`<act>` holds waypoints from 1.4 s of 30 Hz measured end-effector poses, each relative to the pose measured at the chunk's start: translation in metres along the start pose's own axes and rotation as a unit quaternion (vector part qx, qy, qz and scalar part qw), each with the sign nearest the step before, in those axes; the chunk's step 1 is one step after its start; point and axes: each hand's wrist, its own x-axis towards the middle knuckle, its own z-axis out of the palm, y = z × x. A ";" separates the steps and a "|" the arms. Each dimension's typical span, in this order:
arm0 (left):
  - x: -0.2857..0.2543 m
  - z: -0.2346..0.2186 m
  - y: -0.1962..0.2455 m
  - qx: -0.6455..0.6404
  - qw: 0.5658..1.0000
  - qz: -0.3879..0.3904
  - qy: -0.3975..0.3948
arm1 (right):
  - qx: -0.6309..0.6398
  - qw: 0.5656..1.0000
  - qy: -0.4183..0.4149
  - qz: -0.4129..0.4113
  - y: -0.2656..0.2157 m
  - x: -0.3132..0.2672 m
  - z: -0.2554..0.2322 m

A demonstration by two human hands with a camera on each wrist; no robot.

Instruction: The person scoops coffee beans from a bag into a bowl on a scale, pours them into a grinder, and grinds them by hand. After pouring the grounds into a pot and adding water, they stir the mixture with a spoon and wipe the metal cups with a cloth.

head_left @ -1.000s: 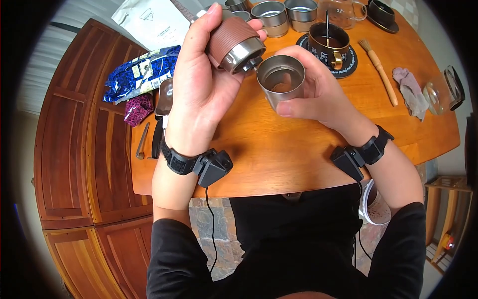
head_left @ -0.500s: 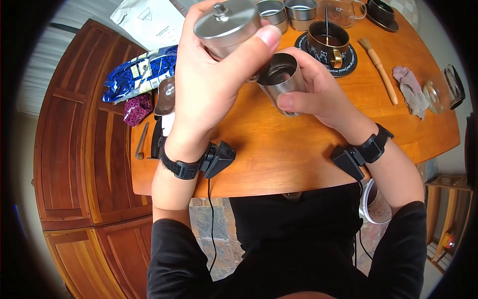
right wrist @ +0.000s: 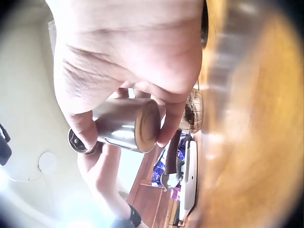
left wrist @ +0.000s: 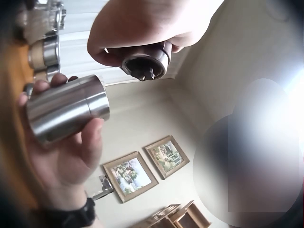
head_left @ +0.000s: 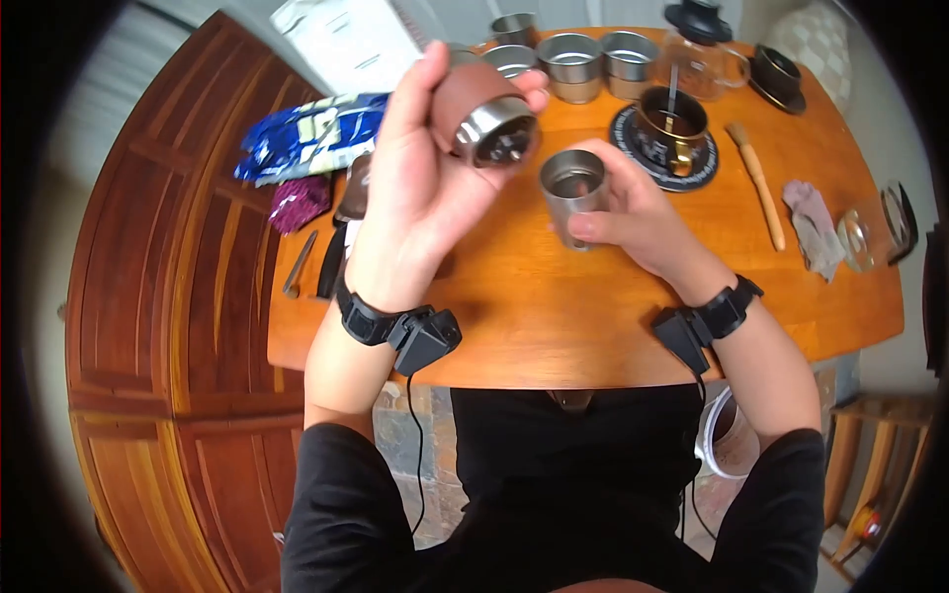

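My left hand grips the body of a manual coffee grinder by its brown ribbed sleeve. The grinder is tipped so that its steel underside, with the burr opening, faces me. In the right hand is the grinder's steel catch cup, held between thumb and fingers with its open mouth up. A gap separates cup and grinder in the head view. From the left wrist, the grinder's open bottom and the cup's side both show. The right wrist view shows the cup's base.
Several steel tins and a glass server stand at the back. A dark cup with a spoon sits on a round black mat. A brush and cloth lie right; a blue bag lies left.
The grinder first turned top-up over the cup with its lid showing, then tipped back underside toward me. Grinder and cup are now apart. The head view has shifted slightly.
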 end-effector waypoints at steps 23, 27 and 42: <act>-0.125 -0.209 0.182 0.692 0.633 -0.102 0.332 | -0.061 0.998 0.005 0.014 0.012 -0.003 0.016; -0.106 -0.221 0.168 0.828 0.457 -0.098 0.310 | -0.074 0.997 0.012 0.012 0.008 -0.003 0.020; -0.094 -0.223 0.165 0.825 0.462 -0.132 0.298 | -0.080 0.997 0.016 0.012 0.006 -0.002 0.019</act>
